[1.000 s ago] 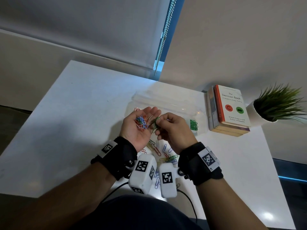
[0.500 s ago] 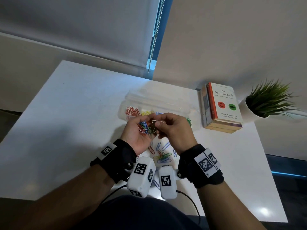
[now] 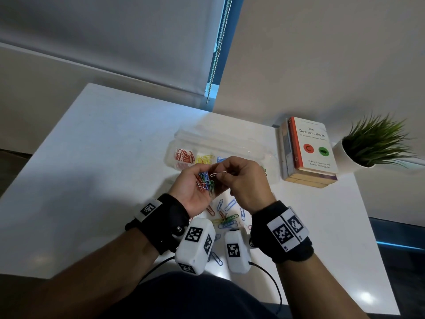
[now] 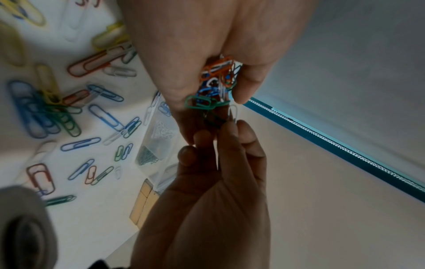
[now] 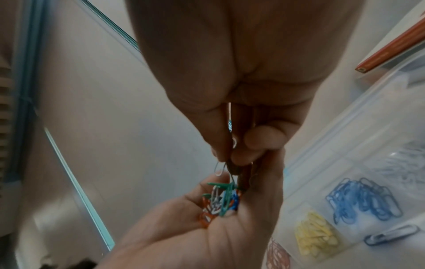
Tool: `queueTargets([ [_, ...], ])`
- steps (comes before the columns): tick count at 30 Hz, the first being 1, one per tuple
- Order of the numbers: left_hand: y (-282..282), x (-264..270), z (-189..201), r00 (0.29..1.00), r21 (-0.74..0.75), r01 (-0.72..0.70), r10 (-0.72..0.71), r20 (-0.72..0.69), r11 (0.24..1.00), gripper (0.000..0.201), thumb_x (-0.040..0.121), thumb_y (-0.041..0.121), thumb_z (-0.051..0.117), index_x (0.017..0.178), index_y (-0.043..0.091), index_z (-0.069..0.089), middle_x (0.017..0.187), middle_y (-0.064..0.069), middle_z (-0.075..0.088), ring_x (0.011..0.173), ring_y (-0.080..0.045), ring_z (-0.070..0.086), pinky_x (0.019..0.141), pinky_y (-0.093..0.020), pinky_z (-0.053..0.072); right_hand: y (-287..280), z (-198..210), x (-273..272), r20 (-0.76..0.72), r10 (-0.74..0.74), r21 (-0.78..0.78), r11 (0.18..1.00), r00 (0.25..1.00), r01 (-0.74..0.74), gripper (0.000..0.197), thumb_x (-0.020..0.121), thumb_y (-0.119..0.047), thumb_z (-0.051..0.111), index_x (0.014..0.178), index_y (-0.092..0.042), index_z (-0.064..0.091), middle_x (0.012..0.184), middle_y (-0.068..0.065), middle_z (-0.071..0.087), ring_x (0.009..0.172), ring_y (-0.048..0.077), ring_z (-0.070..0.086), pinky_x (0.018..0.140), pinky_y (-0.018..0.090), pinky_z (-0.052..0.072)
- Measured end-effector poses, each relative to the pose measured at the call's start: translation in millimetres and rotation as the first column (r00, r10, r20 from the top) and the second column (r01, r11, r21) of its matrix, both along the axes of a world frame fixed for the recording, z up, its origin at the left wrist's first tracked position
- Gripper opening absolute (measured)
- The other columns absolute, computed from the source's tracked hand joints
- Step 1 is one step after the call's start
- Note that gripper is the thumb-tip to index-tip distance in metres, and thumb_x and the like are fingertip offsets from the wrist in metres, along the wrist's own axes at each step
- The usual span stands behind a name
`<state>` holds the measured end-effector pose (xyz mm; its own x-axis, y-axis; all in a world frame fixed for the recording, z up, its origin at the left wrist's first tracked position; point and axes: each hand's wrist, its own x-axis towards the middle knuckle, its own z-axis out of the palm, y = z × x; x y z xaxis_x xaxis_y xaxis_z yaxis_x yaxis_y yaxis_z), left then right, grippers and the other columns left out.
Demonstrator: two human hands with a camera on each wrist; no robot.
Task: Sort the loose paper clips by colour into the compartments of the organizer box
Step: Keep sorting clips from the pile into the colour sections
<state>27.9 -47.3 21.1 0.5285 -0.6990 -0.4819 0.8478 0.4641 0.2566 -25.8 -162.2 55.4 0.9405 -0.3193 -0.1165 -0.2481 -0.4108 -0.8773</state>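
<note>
A white worktop is seen from above, with a stack of books and a potted plant set along its far right side. Just left of the books a clear organizer box is placed with its lid open; red clips, yellow clips and blue clips are held in 3 neighbouring compartments, and white and green ones are made out in further compartments in the left wrist view. Between the box and the person, loose paper clips of mixed colours are scattered on the worktop.

Above that scatter, the left hand is held palm up, its fingers cupped round a mixed bundle of clips. The right hand is raised just beside it, fingertips touching the left hand's fingers. The right grip is narrow: a single white clip is pinched between thumb and forefinger, lying roughly level just above the bundle.
</note>
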Motion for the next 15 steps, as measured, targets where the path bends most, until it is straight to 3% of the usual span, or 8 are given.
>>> queueTargets([
  [3,0,-2,-1,0.999,0.006,0.023,-0.022,-0.029,1.0,0.03,0.094,0.012,0.038,0.1,-0.006,0.061,0.092,-0.021,0.068,0.076,-0.026,0.07,0.076,-0.037,0.06,-2,-5,-1,0.016,-0.032,-0.034,0.999,0.999,0.032,0.024,0.078,-0.005,0.07,0.067,-0.025,0.065,0.08,0.002,0.07,0.059,0.006,0.056,0.059,0.018,0.043],
  [8,-2,-5,-3,0.997,0.002,0.049,-0.049,-0.066,0.999,0.027,0.093,0.01,0.039,0.102,-0.007,0.058,0.088,-0.02,0.064,0.07,-0.025,0.07,0.072,-0.037,0.06,-4,-11,-3,0.032,-0.06,-0.088,0.994,0.998,0.062,0.013,0.078,-0.004,0.071,0.07,-0.014,0.065,0.074,0.006,0.069,0.066,0.02,0.063,0.064,0.027,0.051],
  [10,-3,-5,-3,0.996,0.012,0.058,-0.057,-0.07,0.998,0.028,0.094,0.009,0.038,0.096,-0.008,0.06,0.08,-0.017,0.063,0.065,-0.024,0.068,0.072,-0.039,0.06,-5,-14,-3,0.039,-0.076,-0.14,0.987,0.996,0.081,0.01,0.075,-0.004,0.072,0.072,-0.011,0.065,0.073,0.004,0.069,0.07,0.019,0.065,0.066,0.027,0.052],
  [12,-3,-4,-4,0.996,0.021,0.062,-0.061,-0.063,0.998,0.029,0.093,0.009,0.038,0.094,-0.008,0.061,0.076,-0.015,0.062,0.064,-0.022,0.067,0.081,-0.041,0.058,-6,-15,-3,0.034,-0.068,-0.191,0.979,0.997,0.074,0.011,0.074,-0.006,0.074,0.073,-0.01,0.065,0.072,0.003,0.07,0.068,0.016,0.064,0.065,0.025,0.05],
  [15,-2,-2,-6,0.997,0.075,0.081,-0.08,-0.019,0.994,0.031,0.093,0.009,0.04,0.088,-0.008,0.065,0.086,-0.019,0.067,0.077,-0.027,0.069,0.091,-0.042,0.053,-11,-14,-4,0.049,-0.1,-0.062,0.993,0.994,0.103,0.008,0.078,-0.005,0.072,0.075,-0.008,0.065,0.068,0.001,0.069,0.059,0.009,0.062,0.059,0.021,0.051],
])
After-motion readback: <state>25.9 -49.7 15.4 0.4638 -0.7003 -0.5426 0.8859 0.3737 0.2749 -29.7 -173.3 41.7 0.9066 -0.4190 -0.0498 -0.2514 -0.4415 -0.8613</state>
